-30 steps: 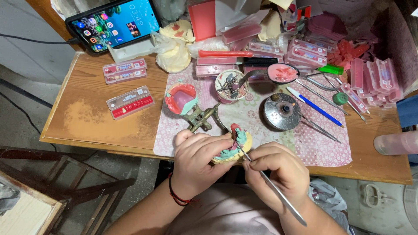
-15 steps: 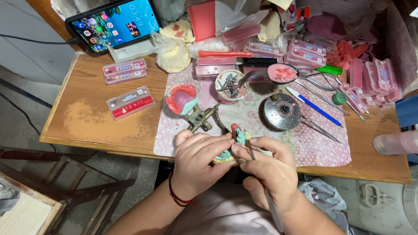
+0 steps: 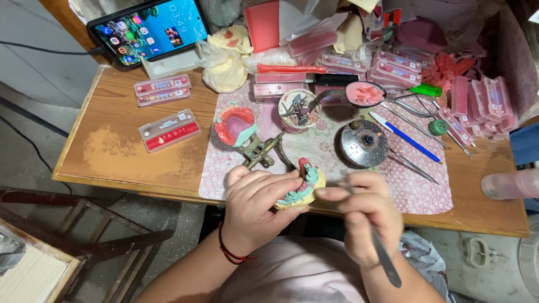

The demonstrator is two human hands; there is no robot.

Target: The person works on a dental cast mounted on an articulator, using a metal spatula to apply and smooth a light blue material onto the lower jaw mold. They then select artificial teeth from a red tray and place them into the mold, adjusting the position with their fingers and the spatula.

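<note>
Dental model (image 3: 300, 189), cream base with teal and red wax, sits at the near edge of the wooden surface (image 3: 112, 151), above your lap. Your left hand (image 3: 255, 199) has its grip clenched around the model from the left. Your right hand (image 3: 365, 216) has its grip closed on a slim metal tool (image 3: 384, 258), thumb touching the model's right side. Just behind lie a metal articulator (image 3: 261, 150) holding a second cast (image 3: 234, 124), a patterned mat (image 3: 314, 146) and a round burner (image 3: 364, 143).
</note>
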